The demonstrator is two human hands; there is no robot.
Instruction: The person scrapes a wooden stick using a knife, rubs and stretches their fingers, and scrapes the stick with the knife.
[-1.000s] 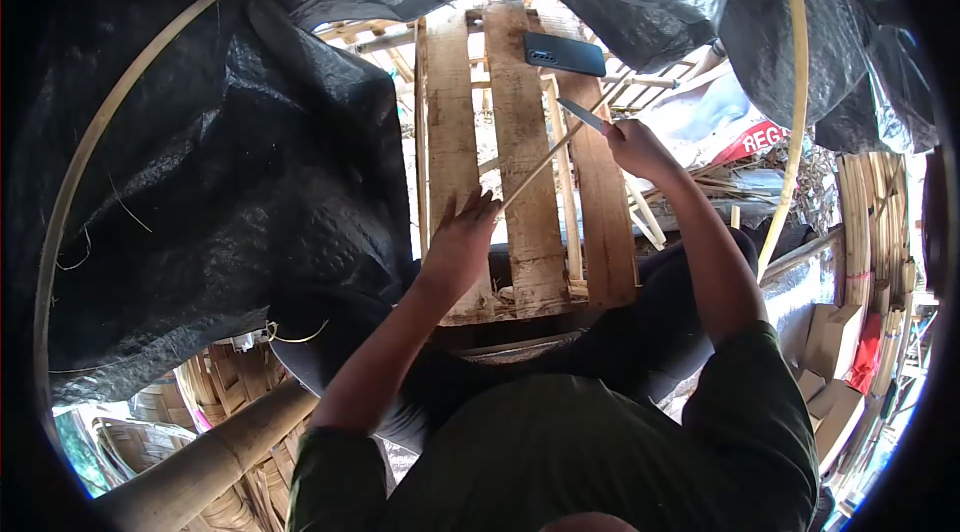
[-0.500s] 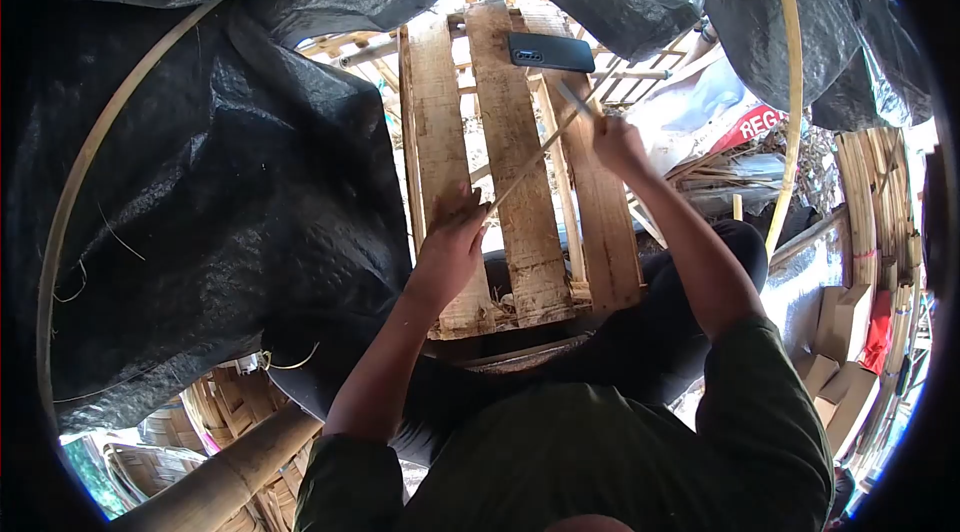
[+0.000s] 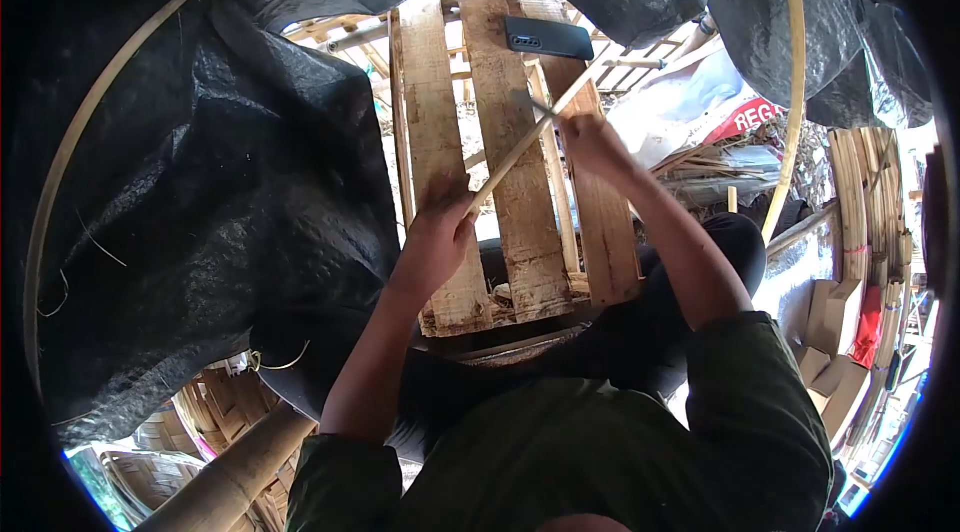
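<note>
My left hand [image 3: 436, 242] is closed around the lower end of a thin bamboo strip [image 3: 517, 152] above the slatted wooden bench. The strip slants up to the right, past my right hand. In my right hand [image 3: 592, 144] is a knife [image 3: 535, 104], its handle hidden by my fist and its blade blurred, pointing up and left. The blade crosses the strip or lies right at it; I cannot tell whether it touches. A dark phone [image 3: 548, 39] lies on the far part of the wooden planks [image 3: 530, 277], beyond the knife.
Black plastic sheeting [image 3: 190, 202] hangs at the left and overhead, with curved bamboo poles [image 3: 790, 82] beside it. A white and red printed sack [image 3: 690, 117] lies at the right. Cardboard boxes [image 3: 835, 317] and bundled bamboo [image 3: 868, 192] stand farther right. A thick bamboo pole [image 3: 225, 472] runs at lower left.
My right hand and the knife have moved left across the bamboo strip. My left hand has shifted slightly left, still gripping the strip. The whole view has shifted a little.
</note>
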